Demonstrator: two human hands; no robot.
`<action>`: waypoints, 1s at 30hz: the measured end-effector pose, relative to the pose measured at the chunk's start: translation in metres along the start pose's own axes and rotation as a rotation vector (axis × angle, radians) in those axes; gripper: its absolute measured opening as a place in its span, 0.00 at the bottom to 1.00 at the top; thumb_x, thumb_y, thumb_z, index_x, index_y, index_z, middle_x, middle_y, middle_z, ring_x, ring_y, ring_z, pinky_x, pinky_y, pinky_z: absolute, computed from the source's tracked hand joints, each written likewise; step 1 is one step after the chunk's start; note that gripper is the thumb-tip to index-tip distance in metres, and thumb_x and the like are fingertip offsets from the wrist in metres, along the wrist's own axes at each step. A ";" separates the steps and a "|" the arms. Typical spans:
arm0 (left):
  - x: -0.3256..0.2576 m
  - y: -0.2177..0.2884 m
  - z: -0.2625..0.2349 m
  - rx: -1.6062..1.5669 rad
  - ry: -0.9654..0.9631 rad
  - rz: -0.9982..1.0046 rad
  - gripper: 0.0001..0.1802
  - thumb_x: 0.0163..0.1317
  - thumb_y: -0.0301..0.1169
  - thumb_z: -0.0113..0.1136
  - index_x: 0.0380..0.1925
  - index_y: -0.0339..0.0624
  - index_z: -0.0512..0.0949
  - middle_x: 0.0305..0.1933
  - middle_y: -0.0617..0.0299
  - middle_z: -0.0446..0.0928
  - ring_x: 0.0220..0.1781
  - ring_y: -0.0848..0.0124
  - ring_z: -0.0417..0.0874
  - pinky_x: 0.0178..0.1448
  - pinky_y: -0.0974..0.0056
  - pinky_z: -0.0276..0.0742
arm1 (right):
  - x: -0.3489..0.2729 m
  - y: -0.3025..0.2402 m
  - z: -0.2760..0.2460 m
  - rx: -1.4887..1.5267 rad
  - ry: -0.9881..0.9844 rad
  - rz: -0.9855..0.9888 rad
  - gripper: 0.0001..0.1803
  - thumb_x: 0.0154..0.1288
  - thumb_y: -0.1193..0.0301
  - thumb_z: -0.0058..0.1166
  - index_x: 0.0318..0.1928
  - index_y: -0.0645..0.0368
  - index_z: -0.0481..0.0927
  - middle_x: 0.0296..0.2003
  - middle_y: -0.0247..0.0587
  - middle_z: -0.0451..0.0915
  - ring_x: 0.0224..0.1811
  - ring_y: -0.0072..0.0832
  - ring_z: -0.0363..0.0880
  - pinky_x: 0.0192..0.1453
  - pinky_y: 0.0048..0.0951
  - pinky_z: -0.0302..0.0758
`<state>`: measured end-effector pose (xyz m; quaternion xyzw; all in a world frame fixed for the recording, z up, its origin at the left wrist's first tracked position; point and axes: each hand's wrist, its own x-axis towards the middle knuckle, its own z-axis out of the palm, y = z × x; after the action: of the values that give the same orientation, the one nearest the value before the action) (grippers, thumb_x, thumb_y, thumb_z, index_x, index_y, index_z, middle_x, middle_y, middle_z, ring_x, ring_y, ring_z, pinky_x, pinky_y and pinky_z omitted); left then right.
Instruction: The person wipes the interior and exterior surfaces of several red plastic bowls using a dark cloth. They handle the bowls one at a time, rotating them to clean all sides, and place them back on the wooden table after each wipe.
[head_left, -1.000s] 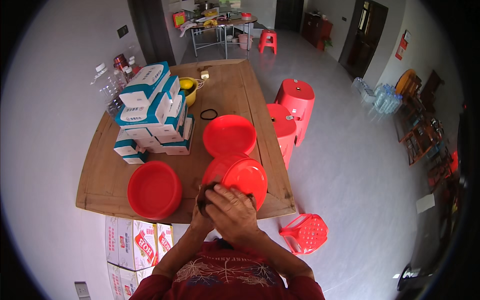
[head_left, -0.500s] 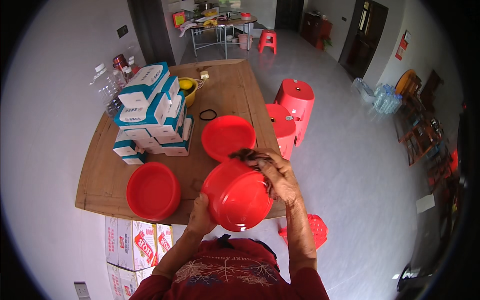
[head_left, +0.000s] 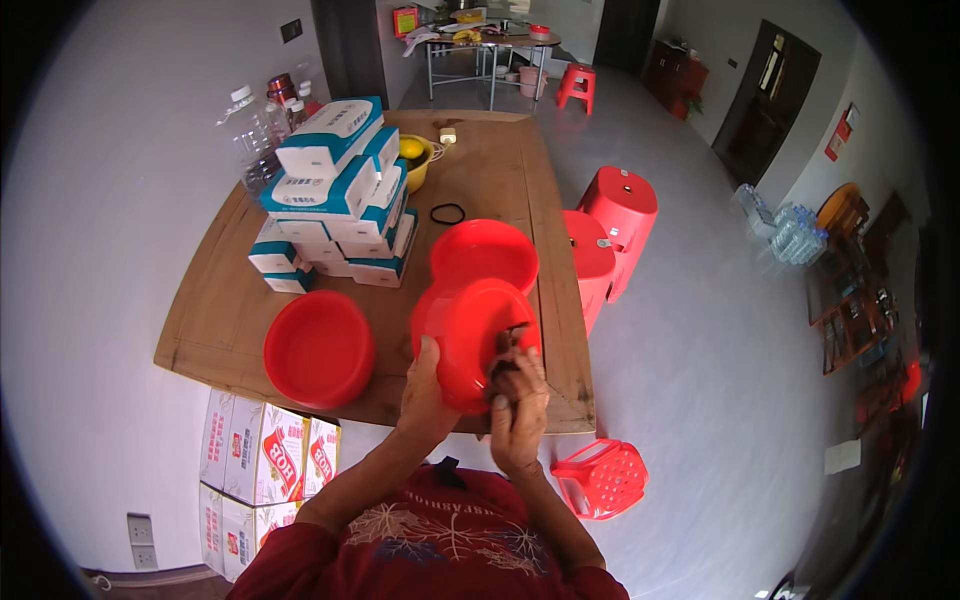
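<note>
My left hand [head_left: 428, 398] grips the near left side of a red plastic basin [head_left: 470, 335], which is tilted over the table's front edge with its hollow turned up. Inside it, my right hand [head_left: 522, 405] presses a dark brown cloth [head_left: 508, 355] against the right part of the wall; the fingers are bent around the cloth and slightly blurred. A second red basin [head_left: 485, 255] stands just behind, partly covered by the held one. To the left, another red basin [head_left: 318, 348] rests upright on the wooden table [head_left: 215, 330].
Blue-and-white boxes [head_left: 325, 195] are stacked on the table, beside clear bottles [head_left: 250, 140] and a yellow bowl [head_left: 420, 172]. A black band [head_left: 448, 214] lies near them. Red stools [head_left: 620, 215] stand right of the table, another [head_left: 605, 480] near me. Cartons [head_left: 255, 460] sit below its front left.
The held basin has turned from showing its outside to showing its inside. My right hand with the cloth has moved from the far rim down and inside the basin. The view has shifted slightly.
</note>
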<state>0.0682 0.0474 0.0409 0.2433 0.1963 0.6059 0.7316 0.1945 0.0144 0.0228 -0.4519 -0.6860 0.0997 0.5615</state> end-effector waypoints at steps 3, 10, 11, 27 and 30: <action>-0.011 -0.003 0.005 0.210 0.083 0.028 0.30 0.73 0.51 0.33 0.56 0.37 0.68 0.53 0.56 0.75 0.52 0.69 0.77 0.56 0.64 0.73 | 0.008 -0.019 0.001 -0.061 -0.007 -0.169 0.16 0.58 0.77 0.52 0.49 0.65 0.73 0.57 0.53 0.70 0.63 0.53 0.65 0.63 0.45 0.63; -0.029 -0.005 0.008 0.190 0.118 0.035 0.31 0.73 0.53 0.25 0.60 0.42 0.66 0.49 0.59 0.76 0.49 0.74 0.77 0.52 0.68 0.74 | 0.054 -0.055 -0.006 -0.281 -0.157 -0.339 0.13 0.57 0.72 0.53 0.43 0.61 0.78 0.55 0.45 0.74 0.61 0.41 0.70 0.62 0.44 0.65; -0.027 0.002 0.017 0.141 0.108 0.091 0.31 0.73 0.52 0.25 0.60 0.43 0.66 0.50 0.58 0.75 0.49 0.74 0.77 0.53 0.67 0.74 | 0.054 -0.056 -0.006 -0.317 -0.181 -0.399 0.13 0.57 0.72 0.52 0.43 0.60 0.78 0.55 0.44 0.74 0.62 0.40 0.70 0.63 0.44 0.64; -0.077 0.107 -0.012 1.077 0.142 0.501 0.13 0.66 0.32 0.56 0.46 0.35 0.74 0.40 0.56 0.79 0.39 0.69 0.80 0.42 0.66 0.74 | -0.014 0.019 0.011 -0.223 -0.223 -0.280 0.21 0.40 0.86 0.44 0.41 0.69 0.75 0.52 0.51 0.70 0.52 0.47 0.66 0.55 0.44 0.66; -0.075 0.127 -0.016 1.704 0.152 0.694 0.17 0.57 0.29 0.62 0.47 0.36 0.74 0.45 0.49 0.78 0.46 0.54 0.80 0.45 0.58 0.76 | -0.014 0.037 0.009 -0.248 -0.199 -0.169 0.22 0.40 0.86 0.43 0.42 0.68 0.76 0.51 0.49 0.70 0.52 0.46 0.66 0.55 0.43 0.67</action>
<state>-0.0565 -0.0058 0.1027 0.7043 0.5394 0.4564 0.0680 0.2048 0.0286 -0.0135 -0.4462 -0.7809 0.0108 0.4371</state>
